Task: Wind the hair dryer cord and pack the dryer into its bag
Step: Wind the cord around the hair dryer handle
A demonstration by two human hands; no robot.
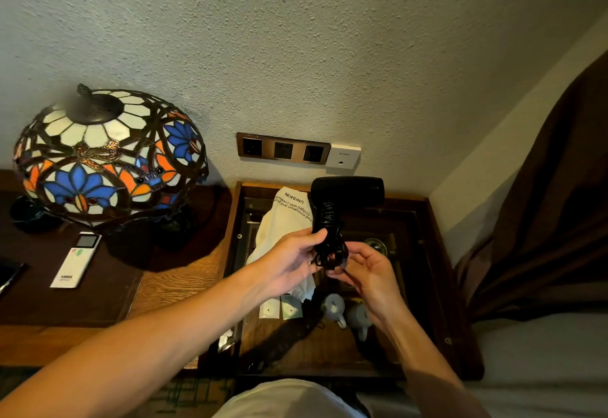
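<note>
A black hair dryer [348, 192] stands upright in mid-air over the wooden tray table, nozzle pointing right. Its black cord [327, 220] is coiled around the handle, with loose loops hanging at the bottom. My left hand [289, 261] grips the lower end of the handle. My right hand [368, 273] pinches the end of the cord just below the loops. A white cloth bag [283, 220] with printed text lies on the tray behind my left hand, partly hidden by it.
A stained-glass lamp [108, 154] and a white remote [77, 259] sit on the left table. Wall sockets [283, 151] are above the tray [237, 220]. Two small teapots [334, 309] and sachets [279, 307] lie in the tray. A brown curtain [543, 220] hangs at right.
</note>
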